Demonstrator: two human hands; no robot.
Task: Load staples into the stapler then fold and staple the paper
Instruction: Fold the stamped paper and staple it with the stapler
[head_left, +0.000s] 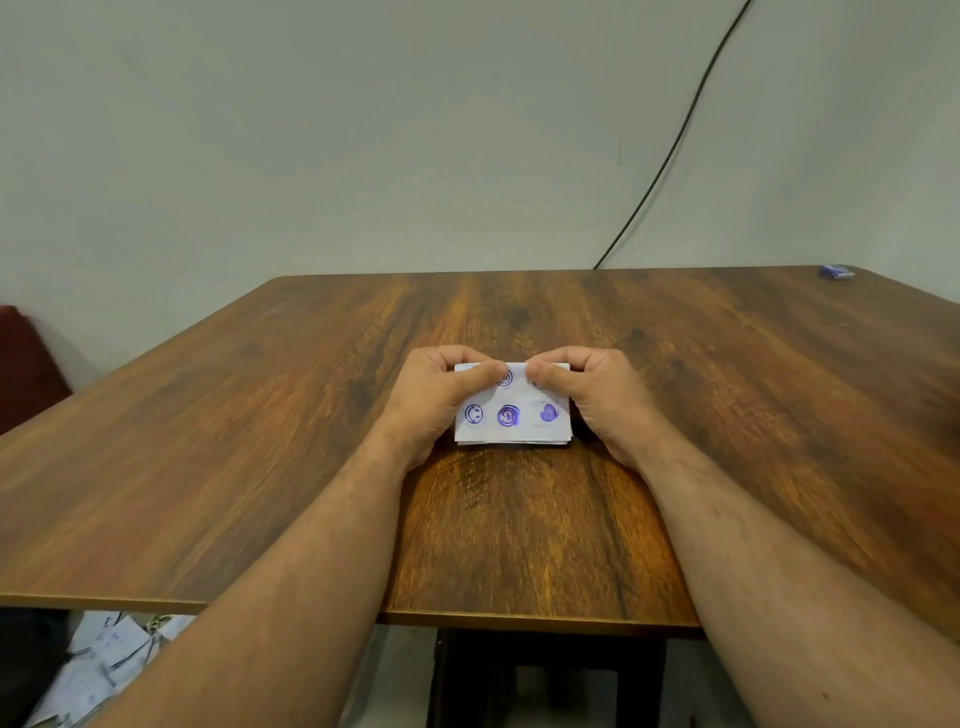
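Both forearms reach from the near edge of the table (208, 467) toward its middle, where the paper (511, 415) lies flat, already folded into a small thick packet with purple stamps on top. Its long axis runs left to right, across the person. The left hand (441, 400) is closed on the far left part of the packet, thumb on top and fingers curled behind the far edge. The right hand (597, 400) grips the far right part in the same way. The two thumbs nearly meet at the middle of the far edge, so both hands are equally near to it. I judge that they press or begin one more fold there (the near edge shows several layers).

No stapler is clearly in view. A small blue thing (836, 272) lies at the far right corner, well apart from the hands; what it is I cannot tell. If it is needed next, the right hand is nearer to it.
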